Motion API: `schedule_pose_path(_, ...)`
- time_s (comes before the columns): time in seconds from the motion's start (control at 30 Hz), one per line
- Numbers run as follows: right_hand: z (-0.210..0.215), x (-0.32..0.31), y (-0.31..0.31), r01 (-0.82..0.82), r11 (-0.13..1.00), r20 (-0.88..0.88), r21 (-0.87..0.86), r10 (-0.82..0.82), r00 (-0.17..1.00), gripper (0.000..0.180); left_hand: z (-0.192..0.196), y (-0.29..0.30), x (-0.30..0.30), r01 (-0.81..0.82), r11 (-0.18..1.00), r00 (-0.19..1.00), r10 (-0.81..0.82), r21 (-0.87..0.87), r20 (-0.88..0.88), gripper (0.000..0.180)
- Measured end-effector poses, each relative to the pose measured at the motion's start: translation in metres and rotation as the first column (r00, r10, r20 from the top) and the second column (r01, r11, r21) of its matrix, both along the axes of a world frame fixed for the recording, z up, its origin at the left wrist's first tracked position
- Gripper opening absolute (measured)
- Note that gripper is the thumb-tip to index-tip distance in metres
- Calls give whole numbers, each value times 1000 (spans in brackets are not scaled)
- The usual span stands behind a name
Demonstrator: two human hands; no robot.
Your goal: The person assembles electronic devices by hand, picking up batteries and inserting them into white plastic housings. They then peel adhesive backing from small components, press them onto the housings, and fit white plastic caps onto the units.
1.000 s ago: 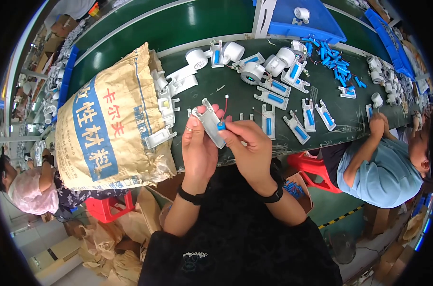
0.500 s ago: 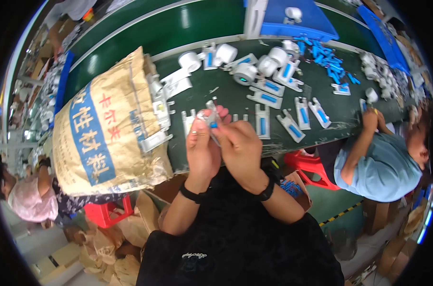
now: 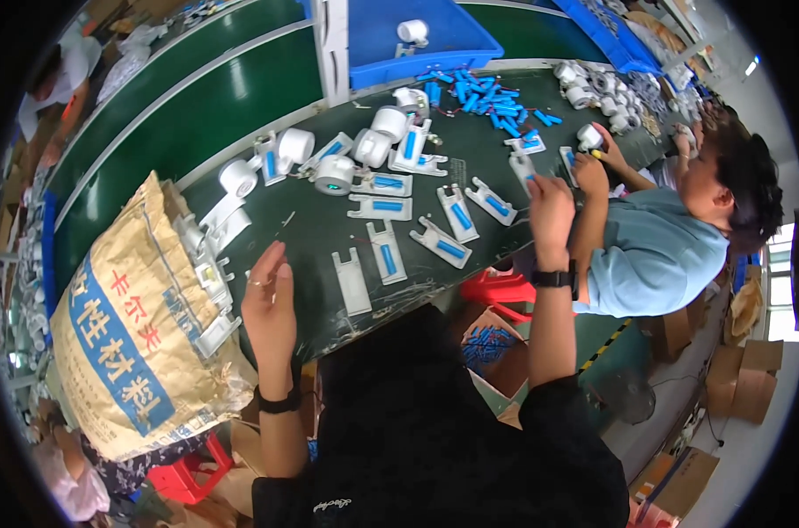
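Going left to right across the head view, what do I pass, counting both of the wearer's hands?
Paper sack → left hand → bare white casing → box of blue cells → right hand → co-worker in a light blue shirt.

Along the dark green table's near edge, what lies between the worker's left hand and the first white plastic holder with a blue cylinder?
A white forked plastic holder, no cylinder showing; the head view shows it.

Red stools [image 3: 496, 287] and cardboard boxes [image 3: 754, 387] stand about.
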State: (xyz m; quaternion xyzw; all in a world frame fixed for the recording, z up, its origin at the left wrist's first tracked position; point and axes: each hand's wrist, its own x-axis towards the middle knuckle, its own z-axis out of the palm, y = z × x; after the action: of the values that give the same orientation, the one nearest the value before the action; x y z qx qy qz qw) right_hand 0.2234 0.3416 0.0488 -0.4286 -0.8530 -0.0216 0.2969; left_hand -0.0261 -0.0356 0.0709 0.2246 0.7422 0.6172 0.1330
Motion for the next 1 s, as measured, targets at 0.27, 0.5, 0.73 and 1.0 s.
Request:
schedule_pose_path(0.27, -23, -9, 49, 96, 977, 0, 192, -98, 995, 22, -13, 9, 14, 288, 839, 853, -444, -462, -274, 104)
schedule_pose_path(0.5, -14, -165, 74, -311, 881, -273, -356, 220, 937, 24, -37, 24, 26, 269, 763, 797, -519, -587, -309, 134)
schedule_pose_path(0.73, -50, -245, 113, -112, 919, -39, -378, 105, 994, 34, -39, 30, 31, 291, 780, 832, -492, -554, -256, 134)
schedule_pose_path(1.0, -34, -174, 145, -197, 881, -240, -430, 99, 966, 27, -30, 39, 30, 275, 757, 821, -506, -593, -264, 132)
